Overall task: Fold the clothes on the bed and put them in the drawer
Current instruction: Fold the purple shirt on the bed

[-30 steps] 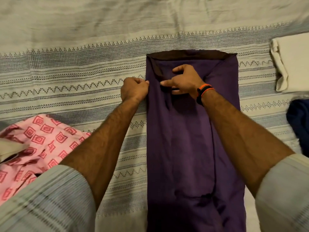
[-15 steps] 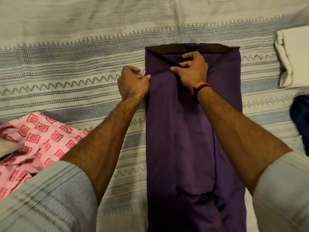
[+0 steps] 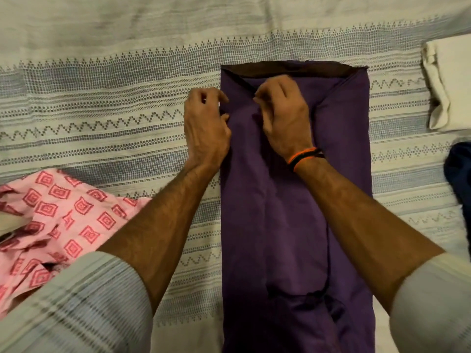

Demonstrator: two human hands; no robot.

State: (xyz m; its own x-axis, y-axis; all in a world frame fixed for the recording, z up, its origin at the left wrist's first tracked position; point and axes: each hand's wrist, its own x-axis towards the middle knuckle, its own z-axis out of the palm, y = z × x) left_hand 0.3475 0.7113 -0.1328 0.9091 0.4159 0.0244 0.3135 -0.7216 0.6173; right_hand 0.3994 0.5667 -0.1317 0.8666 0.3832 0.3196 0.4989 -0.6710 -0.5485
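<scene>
A purple garment (image 3: pixel 295 225) lies lengthwise on the bed, folded into a long narrow strip with a dark brown band at its far end. My left hand (image 3: pixel 205 126) rests on the strip's left edge near the top, fingers curled and pinching the cloth. My right hand (image 3: pixel 283 115), with an orange and black band on the wrist, pinches a fold of the purple cloth just below the brown band. The two hands are close together, and a small ridge of fabric rises between them.
A pink garment with red square prints (image 3: pixel 56 225) lies crumpled at the left. A folded cream cloth (image 3: pixel 451 82) sits at the far right, with a dark blue garment (image 3: pixel 458 174) below it. The bed cover (image 3: pixel 102 103) is cream with grey woven bands.
Both hands stay near the garment's top. The right hand has curled tighter onto the fold, and the fabric between the hands has bunched up into a ridge.
</scene>
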